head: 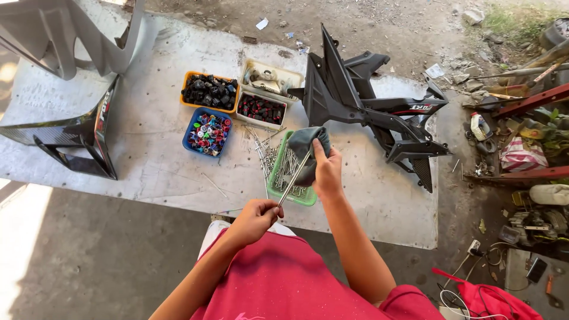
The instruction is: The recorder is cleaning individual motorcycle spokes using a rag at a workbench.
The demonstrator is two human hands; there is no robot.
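Observation:
My left hand (pixel 256 217) pinches the near end of a thin metal spoke (pixel 292 181) that slants up and to the right. My right hand (pixel 326 172) grips a dark grey rag (pixel 306 144) wrapped around the spoke's far end. Both hands hover over a green tray (pixel 276 191) holding several more metal spokes. More loose spokes (pixel 261 148) lie on the sheet just left of the tray. My red shorts fill the bottom of the view.
A grey sheet (pixel 148 154) covers the ground. On it sit an orange tray of black parts (pixel 209 90), a blue tray of coloured parts (pixel 207 132), two white trays (pixel 264 106), black motorcycle fairings (pixel 367 106) and a carbon-look panel (pixel 83 133). Clutter and tools lie at right.

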